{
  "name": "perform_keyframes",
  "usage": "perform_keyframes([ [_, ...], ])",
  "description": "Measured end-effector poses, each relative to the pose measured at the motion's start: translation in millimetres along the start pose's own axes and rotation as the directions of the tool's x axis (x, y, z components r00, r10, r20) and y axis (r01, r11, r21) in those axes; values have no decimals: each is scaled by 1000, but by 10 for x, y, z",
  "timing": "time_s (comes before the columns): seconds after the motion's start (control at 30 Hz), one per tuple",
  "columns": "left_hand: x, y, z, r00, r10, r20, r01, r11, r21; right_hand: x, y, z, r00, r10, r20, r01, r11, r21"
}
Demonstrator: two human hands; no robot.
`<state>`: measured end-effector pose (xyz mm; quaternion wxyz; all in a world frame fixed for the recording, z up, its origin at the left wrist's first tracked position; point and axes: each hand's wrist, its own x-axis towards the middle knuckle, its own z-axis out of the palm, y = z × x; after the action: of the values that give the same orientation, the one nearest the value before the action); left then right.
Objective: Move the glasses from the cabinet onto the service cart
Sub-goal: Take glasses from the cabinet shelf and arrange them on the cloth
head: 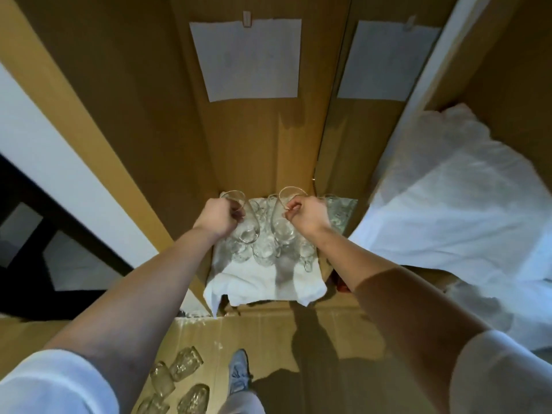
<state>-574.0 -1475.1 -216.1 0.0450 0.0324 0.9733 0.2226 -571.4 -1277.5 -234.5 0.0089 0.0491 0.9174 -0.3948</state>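
- Sleeves (50, 383), white and pushed up, sit closest to the lens, and two bare forearms run away from them into the cabinet (263, 144).
- Low on the left, the low glasses (179, 380) stand bunched on a brown surface beside a shoe (239, 369). Whether that surface is the cart, I can't tell.
- Up at the shelf, the left hand (219, 218) has its fingers curled round the first glass (245, 228), gripping it high on the wall.
- The right hand (309, 216) mirrors it, fingers curled in and pinching the second glass (280, 222) just under the rim.
- Here's the relation that counts: both held glasses hang between the two hands, each on the inner side of its grip, near one another but apart.
- Each is tilted, rim up and away, base down toward the body.
- Right under those bases the shelf glasses (265, 249) crowd a white cloth (254, 285), so there's little room below.
- My read is that the exit is a small lift, then a pull back toward the body. The low glasses lie on the left arm's side, so the left hand looks to have the shorter trip.
- The risks, as I judge them, are the two held glasses knocking together or a base clipping the crowd beneath.
- Off right lies a big white sheet (448, 210), and papers (245, 58) are stuck higher up on the cabinet.
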Motion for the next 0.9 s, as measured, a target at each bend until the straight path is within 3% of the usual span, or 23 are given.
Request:
perform_keyframes([
  [0.23,-647,358,380,994,49,100,-48,999,-13,-767,504,-359,1000,5,-10,-5,1000,-27],
  [0.47,-778,1276,845,958,176,227,-167,984,-61,-1116,1109,-1204,980,103,-172,-111,993,-35],
  [0.7,-604,2470,1342,845,415,337,-377,909,-177,-1222,1833,-2139,886,282,-369,-300,954,7],
  [0.9,8,3536,1392,779,563,277,-500,823,-268,-969,2208,-2937,784,321,-532,-368,930,18],
])
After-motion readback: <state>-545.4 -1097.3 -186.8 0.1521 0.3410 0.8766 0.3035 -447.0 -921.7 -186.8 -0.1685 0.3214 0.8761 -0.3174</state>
